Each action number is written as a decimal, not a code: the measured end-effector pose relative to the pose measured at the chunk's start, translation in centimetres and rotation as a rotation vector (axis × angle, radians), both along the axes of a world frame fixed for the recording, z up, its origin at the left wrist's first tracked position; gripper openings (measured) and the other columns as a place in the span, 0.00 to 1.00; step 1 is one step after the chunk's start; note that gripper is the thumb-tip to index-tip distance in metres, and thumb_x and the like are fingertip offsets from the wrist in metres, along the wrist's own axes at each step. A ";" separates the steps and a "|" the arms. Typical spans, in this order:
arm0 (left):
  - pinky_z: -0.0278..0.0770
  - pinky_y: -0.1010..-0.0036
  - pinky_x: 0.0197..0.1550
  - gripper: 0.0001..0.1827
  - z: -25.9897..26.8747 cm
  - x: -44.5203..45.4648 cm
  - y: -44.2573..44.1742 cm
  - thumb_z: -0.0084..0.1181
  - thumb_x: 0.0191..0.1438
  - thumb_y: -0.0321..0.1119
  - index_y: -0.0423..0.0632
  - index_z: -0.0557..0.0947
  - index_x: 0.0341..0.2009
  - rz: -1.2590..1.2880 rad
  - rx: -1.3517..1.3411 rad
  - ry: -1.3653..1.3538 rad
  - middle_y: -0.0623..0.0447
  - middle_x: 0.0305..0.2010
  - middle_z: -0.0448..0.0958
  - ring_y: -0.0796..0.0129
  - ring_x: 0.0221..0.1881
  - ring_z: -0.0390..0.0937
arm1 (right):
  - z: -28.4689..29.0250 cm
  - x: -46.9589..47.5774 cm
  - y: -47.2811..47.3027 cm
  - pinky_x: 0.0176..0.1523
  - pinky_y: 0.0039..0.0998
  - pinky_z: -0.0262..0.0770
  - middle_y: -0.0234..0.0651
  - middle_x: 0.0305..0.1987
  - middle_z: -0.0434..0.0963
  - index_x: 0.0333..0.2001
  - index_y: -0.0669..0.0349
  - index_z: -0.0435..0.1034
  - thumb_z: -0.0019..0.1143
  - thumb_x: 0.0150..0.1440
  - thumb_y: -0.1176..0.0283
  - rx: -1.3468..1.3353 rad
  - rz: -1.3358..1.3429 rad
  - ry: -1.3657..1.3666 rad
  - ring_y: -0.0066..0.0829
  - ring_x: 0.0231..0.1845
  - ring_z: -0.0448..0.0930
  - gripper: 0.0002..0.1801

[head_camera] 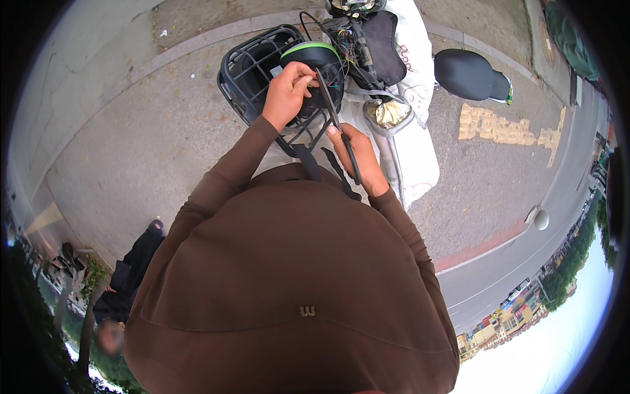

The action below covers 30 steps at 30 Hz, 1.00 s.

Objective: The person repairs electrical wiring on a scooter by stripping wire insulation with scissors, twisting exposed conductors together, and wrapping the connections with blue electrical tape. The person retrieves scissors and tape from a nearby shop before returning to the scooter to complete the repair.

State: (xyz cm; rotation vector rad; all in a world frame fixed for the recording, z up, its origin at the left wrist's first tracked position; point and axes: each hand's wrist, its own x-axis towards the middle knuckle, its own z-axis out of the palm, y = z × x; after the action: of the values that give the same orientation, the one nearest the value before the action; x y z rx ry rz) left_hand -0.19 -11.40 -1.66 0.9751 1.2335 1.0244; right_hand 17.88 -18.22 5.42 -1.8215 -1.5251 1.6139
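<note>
My left hand point(288, 93) pinches thin wires with a red tip between thumb and fingertips. My right hand point(362, 152) grips the black handle of a pair of scissors point(329, 96). The blade tips reach up beside the wires at my left fingertips. Whether the blades touch the wires is too small to tell. Just behind my left hand, a round black housing with a bright green rim point(309, 47) sits at a black wire basket point(246, 59). Loose coloured wires point(346, 39) spill out to its right, by the handlebar area of a two-wheeler.
A white quilted apron point(411, 157) with a foil-lined opening point(391, 114) drapes on the right. Black straps point(306, 160) hang before my body. Beyond stands a black seat-like part point(462, 74). A person in dark clothes point(130, 276) is at lower left; a road point(492, 285) runs right.
</note>
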 end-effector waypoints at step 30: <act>0.80 0.73 0.37 0.03 0.2 -0.9 3.1 0.45 0.61 0.24 0.40 0.71 0.39 -0.041 -0.088 -0.138 0.48 0.35 0.75 0.67 0.33 0.79 | -0.2 -1.3 1.6 0.19 0.32 0.61 0.35 0.13 0.65 0.33 0.68 0.69 0.50 0.62 0.50 0.157 0.005 -0.067 0.28 0.12 0.68 0.26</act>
State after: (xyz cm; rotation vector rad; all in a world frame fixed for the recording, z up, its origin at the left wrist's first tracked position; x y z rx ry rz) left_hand -1.07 -8.30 -1.47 0.8446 1.1308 0.9806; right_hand 16.62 -16.61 5.21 -1.8045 -1.6365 1.4049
